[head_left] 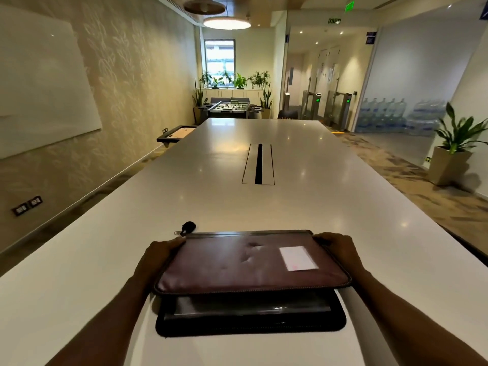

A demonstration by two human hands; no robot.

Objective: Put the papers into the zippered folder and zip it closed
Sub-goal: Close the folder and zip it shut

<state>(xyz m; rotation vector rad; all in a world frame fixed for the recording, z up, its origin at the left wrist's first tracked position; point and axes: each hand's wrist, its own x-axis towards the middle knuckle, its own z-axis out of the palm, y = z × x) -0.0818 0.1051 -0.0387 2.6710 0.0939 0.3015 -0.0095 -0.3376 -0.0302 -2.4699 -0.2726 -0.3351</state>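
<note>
At the bottom centre of the frame, your zippered folder [250, 281] lies on the white bench [343, 207], its near edge unzipped. The brown top cover [237, 265] is lifted slightly off the black bottom half [250, 323], and a flat sheet-like layer [250, 306] shows in the gap between them; you cannot tell whether it is the papers. Your left hand [158, 256] grips the folder's left edge, fingers closed around the cover. Your right hand [340, 249] holds the right edge the same way, fingers curled over the far corner. A pale label [298, 258] sits on the cover toward the right. Just beyond the far left corner lies a small black tag [188, 227] on a ring. Further up the frame, a cable slot [258, 163] runs along the bench's middle. At the far end stands a foosball table [229, 107]
</note>
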